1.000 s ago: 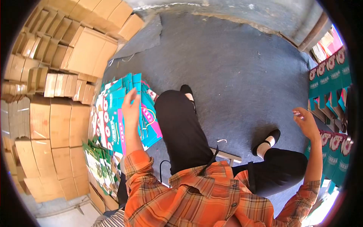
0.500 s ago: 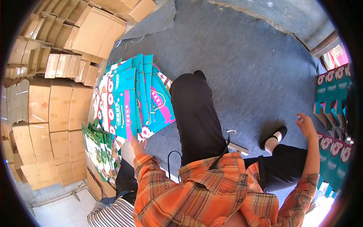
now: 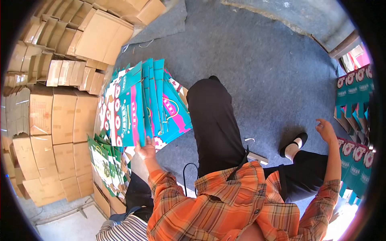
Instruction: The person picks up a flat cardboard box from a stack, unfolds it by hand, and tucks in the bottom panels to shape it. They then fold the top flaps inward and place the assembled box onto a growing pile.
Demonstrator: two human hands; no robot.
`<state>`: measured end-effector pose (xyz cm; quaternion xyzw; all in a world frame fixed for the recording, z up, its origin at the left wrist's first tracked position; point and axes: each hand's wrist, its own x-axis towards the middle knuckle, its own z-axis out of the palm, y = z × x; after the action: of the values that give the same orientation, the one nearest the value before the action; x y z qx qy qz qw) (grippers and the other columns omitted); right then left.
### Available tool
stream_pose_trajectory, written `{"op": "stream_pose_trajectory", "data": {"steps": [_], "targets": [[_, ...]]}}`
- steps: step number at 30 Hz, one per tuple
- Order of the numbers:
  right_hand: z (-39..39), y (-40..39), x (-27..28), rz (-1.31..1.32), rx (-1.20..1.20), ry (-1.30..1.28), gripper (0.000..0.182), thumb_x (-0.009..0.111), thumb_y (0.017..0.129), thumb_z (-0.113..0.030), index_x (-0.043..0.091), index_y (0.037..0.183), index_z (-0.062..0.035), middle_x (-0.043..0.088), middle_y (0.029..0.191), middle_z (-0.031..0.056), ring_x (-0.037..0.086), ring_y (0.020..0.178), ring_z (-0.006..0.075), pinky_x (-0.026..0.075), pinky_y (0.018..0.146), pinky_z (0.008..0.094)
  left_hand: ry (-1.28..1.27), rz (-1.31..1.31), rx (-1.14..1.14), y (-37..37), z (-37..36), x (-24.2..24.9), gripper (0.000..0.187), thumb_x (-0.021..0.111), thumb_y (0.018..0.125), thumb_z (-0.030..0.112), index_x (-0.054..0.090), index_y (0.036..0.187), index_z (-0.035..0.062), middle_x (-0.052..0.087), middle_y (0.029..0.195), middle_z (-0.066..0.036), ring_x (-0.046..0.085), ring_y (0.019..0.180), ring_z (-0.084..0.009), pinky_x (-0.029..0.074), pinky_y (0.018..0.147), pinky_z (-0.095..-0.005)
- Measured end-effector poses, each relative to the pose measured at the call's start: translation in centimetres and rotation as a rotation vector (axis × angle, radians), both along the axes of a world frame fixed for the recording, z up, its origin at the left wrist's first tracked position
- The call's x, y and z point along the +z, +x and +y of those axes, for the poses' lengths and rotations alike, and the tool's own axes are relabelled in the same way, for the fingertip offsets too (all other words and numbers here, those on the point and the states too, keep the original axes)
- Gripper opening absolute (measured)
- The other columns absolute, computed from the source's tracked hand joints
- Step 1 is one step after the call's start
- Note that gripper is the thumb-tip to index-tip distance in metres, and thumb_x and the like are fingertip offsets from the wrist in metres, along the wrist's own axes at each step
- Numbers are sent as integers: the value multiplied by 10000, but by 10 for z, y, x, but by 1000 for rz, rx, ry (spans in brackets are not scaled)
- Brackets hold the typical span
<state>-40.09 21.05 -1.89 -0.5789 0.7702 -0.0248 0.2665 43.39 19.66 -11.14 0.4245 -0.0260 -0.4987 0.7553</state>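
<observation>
My left hand is at the lower edge of a teal paper bag with a pink stripe and white flower prints, its thumb and fingers closed on the bag's bottom corner. This bag leans at the front of a slanted row of similar teal bags, some with yellow cord handles. Out to the right, my right hand hangs in the air with nothing in it, its fingers loosely bent and apart. Near it stand more teal bags in stacked rows at the right edge.
Stacked cardboard boxes line the left side. Green and white bags lie below the teal row. Another person in a striped top is at the lower left. A pale bar-shaped object rests on the dark floor near my legs.
My left hand has moved slightly up and left onto the front bag's bottom corner. That bag's lower edge has shifted a little. My right hand stays nearly in place.
</observation>
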Motion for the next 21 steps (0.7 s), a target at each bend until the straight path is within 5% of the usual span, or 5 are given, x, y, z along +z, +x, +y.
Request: {"op": "stream_pose_trajectory", "data": {"steps": [6, 11, 13, 20, 21], "targets": [[-5, 14, 18, -29, -24, -2, 389, 655, 788, -106, 596, 1162, -18, 655, 956, 191, 639, 878, 293, 494, 772, 380, 226, 173, 307, 13, -50, -13, 261, 650, 859, 213, 603, 1077, 77, 641, 955, -72, 604, 852, -221, 547, 764, -373], [-10, 16, 19, -82, -24, -45, 388, 653, 789, -108, 598, 1165, -28, 656, 927, 184, 639, 877, 297, 492, 776, 391, 5, 61, 186, 6, -97, 47, 219, 612, 875, 129, 583, 1060, 15, 649, 970, -103, 628, 878, -240, 548, 731, -357], [-13, 17, 22, -103, -23, -57, 389, 653, 789, -108, 599, 1166, -28, 657, 917, 182, 638, 879, 298, 491, 781, 395, -13, -299, 60, -12, -111, 85, 237, 604, 881, 163, 577, 1073, 27, 661, 952, -117, 653, 831, -260, 550, 672, -345], [-15, 19, 39, -100, -29, -93, 415, 651, 791, -131, 592, 1186, -20, 659, 927, 189, 632, 889, 324, 486, 807, 387, 39, -758, -221, -130, -147, 220, 294, 626, 810, 115, 572, 1077, 2, 667, 934, -109, 665, 771, -222, 529, 556, -340], [-15, 20, 43, -83, -19, -92, 415, 644, 796, -137, 590, 1190, -20, 659, 932, 191, 631, 889, 331, 486, 812, 386, -1, -642, -270, -140, -158, 231, 257, 639, 798, 71, 566, 1027, -20, 648, 867, -119, 653, 630, -236, 533, 471, -328]]}}
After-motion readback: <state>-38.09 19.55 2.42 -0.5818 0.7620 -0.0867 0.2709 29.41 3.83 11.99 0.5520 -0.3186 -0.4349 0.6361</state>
